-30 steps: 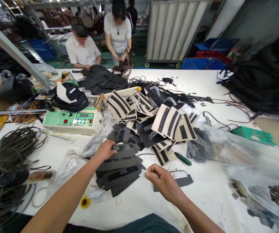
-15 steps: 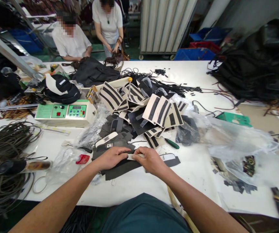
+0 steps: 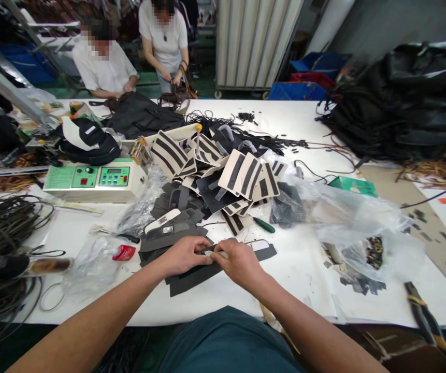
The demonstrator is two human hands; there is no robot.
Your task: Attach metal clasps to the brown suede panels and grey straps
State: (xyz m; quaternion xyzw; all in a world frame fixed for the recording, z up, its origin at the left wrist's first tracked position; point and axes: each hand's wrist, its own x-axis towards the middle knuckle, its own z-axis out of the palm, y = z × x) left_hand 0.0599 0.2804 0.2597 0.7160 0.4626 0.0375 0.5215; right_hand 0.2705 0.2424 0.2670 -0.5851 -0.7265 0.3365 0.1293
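My left hand [image 3: 187,255] and my right hand [image 3: 236,259] meet near the table's front, their fingers closed round a small pale strip [image 3: 209,253] on a dark piece. Beneath them a flat dark grey piece [image 3: 184,282] lies on the white table, and another dark strip [image 3: 266,252] shows to the right. Left of my hands is a pile of dark grey pieces [image 3: 156,241], one with a white patch and a metal fitting. Beyond lie several beige panels with black stripes [image 3: 240,173]. A green-handled tool [image 3: 263,225] rests between them and my right hand.
A green-and-white machine [image 3: 94,181] stands at the left, behind clear plastic and a red-capped pouch [image 3: 124,253]. Coiled cords [image 3: 5,243] fill the left edge. Plastic bags [image 3: 355,212] and pliers [image 3: 425,316] lie right. Two people [image 3: 104,67] are across the white table [image 3: 285,290].
The view has shifted slightly right, so the pliers show more fully. My fingers have drawn closer together over the pale strip, which is now more covered.
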